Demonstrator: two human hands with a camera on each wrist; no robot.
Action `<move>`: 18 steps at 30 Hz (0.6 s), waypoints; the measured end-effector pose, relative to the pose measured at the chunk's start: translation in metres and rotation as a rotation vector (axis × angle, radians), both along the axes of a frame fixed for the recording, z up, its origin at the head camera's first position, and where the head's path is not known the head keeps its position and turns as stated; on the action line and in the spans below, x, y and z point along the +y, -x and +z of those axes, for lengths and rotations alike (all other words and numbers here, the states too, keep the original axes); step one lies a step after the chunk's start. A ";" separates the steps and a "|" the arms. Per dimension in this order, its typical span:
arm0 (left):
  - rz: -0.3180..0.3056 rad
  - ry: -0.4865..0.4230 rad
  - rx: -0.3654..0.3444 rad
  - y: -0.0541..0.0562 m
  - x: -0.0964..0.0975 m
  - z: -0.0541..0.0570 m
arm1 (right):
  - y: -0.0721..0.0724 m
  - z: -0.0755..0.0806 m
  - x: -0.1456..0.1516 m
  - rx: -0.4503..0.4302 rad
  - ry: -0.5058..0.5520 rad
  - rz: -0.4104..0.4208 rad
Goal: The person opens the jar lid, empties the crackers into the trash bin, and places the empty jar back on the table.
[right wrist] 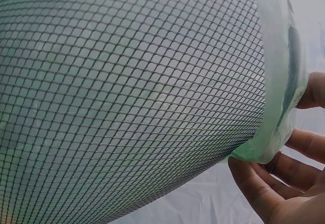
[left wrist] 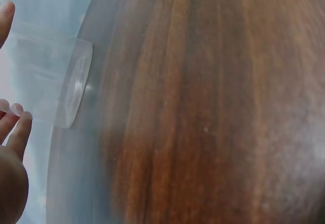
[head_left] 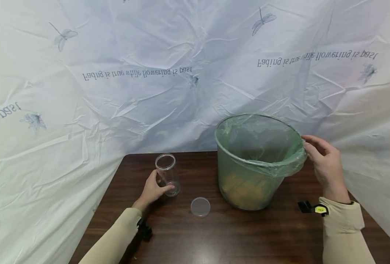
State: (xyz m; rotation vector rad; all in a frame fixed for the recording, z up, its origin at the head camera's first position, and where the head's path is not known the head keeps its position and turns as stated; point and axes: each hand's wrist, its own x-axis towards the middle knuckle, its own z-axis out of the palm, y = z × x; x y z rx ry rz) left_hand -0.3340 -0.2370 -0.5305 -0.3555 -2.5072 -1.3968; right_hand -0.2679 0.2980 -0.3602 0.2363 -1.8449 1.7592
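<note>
A clear, lidless plastic jar point(head_left: 167, 172) stands upright on the left of the table. My left hand point(head_left: 153, 189) holds it low down, thumb across the front and fingers at its left side. In the left wrist view, the base of the jar point(left wrist: 76, 84) shows beside the fingertips point(left wrist: 23, 125). On the right is a mesh wastebasket point(head_left: 247, 183) with a green plastic liner point(head_left: 288, 167) folded over its rim. My right hand point(head_left: 325, 163) pinches the lined rim at its right side. In the right wrist view the thumb and fingers point(right wrist: 254, 183) are at the liner's folded edge.
A round clear lid point(head_left: 200, 206) lies flat on the brown wooden table point(head_left: 241, 234) between jar and wastebasket. Something yellowish shows through the lower mesh. Behind the table hangs a pale printed sheet point(head_left: 168, 99), close to the wastebasket's back.
</note>
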 end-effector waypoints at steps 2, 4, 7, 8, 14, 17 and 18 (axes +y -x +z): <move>-0.002 -0.010 0.001 0.000 -0.001 -0.002 | 0.000 0.000 0.001 -0.019 -0.023 -0.006; -0.008 -0.022 0.001 -0.001 -0.002 -0.003 | -0.001 0.001 0.001 -0.035 -0.044 -0.007; -0.018 -0.045 0.003 -0.002 -0.003 -0.004 | -0.003 0.002 0.001 -0.042 -0.070 -0.004; -0.026 -0.052 0.006 -0.002 -0.004 -0.003 | -0.003 0.002 0.001 -0.035 -0.081 -0.008; -0.017 0.030 0.104 -0.002 -0.008 0.009 | -0.003 0.007 -0.001 0.007 -0.212 -0.140; -0.012 0.070 0.176 -0.002 -0.010 0.023 | -0.002 0.011 -0.003 -0.004 -0.256 -0.257; -0.015 0.072 0.202 -0.002 -0.011 0.028 | -0.002 0.012 -0.003 0.000 -0.268 -0.294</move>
